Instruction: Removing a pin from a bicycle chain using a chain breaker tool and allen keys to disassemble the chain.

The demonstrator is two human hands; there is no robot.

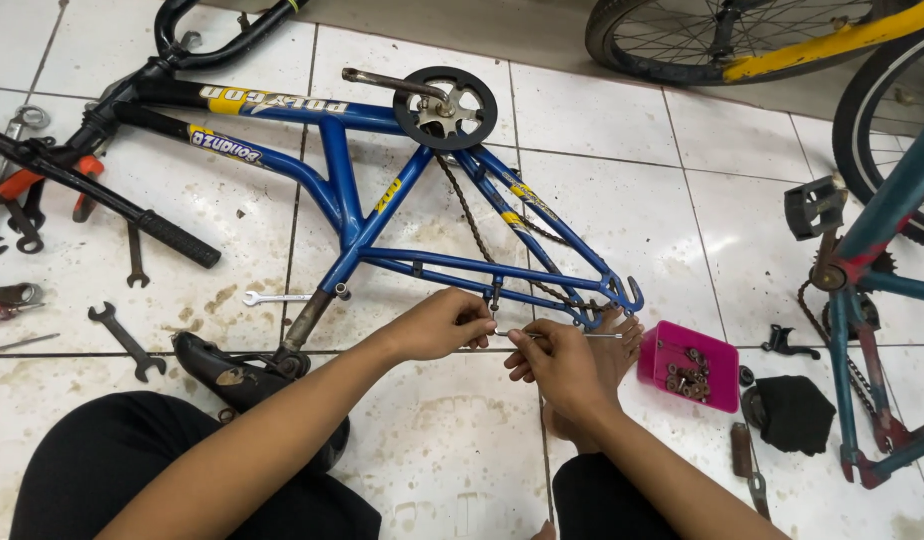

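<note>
**Both hands working at the rear stay of the blue frame**

You are sitting on the tiled floor (602,150) with the blue bicycle frame (362,215) lying flat in front of you, so its rear stays are within easy reach. Your left hand (442,325) is closing its fingers around a small bracket on the lower stay, steadying it. Your right hand (562,365) is pinching a thin metal rod (582,335), holding it level toward that bracket. The pink tray (722,365) of small parts is sitting just right of your hands, and wrenches (127,340) are lying to the left.
</note>
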